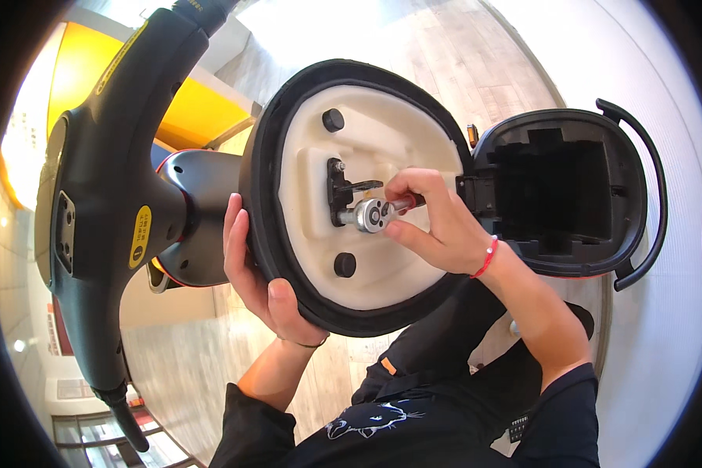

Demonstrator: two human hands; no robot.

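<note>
A raised scooter seat [391,294] shows its cream underside, with a black hinge bracket [337,184], a small bolt and two round rubber pads. My left hand [261,288] holds the seat by its left rim, fingers along the outer edge. My right hand [430,222] grips a silver ratchet wrench [373,215] with a red and black handle. The wrench's head has a socket on the lower part of the bracket; the fastener under it is hidden.
Black scooter handlebars [93,226] stand on the left. An open black storage compartment [558,195] with a curved grab rail [657,179] is at the right, beside a white wall [671,335]. My legs are below, over the wooden floor [483,54].
</note>
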